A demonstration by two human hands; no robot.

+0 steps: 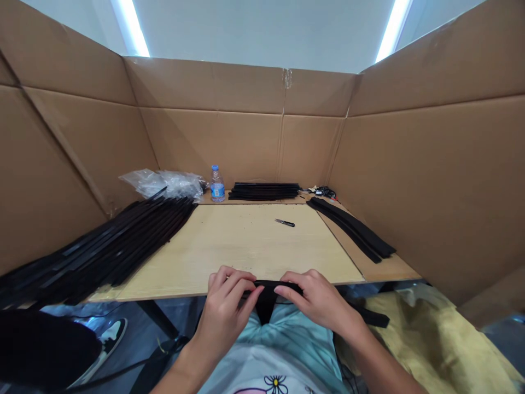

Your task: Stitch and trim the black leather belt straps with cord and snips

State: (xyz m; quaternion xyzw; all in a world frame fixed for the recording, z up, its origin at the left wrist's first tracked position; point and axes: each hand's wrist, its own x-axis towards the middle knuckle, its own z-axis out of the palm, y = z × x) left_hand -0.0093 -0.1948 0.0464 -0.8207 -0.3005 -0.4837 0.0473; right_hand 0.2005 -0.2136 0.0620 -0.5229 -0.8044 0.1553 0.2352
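Observation:
Both hands pinch one black fabric strip (268,284) at the near edge of the table, just above my lap. My left hand (227,298) grips it from the left between thumb and fingers. On the other side my right hand (314,295) holds it the same way, a short gap between the two. Part of the black material hangs down between my legs, and a black strip end (375,317) sticks out beyond my right forearm. Small thread snips (285,222) with a black handle lie on the table beyond my hands.
A big pile of black strips (110,246) covers the table's left side. At the back stand a water bottle (217,186), clear plastic bags (164,183) and a stack of black strips (264,191). More strips (353,227) lie right. Cardboard walls (246,131) enclose the table (229,241).

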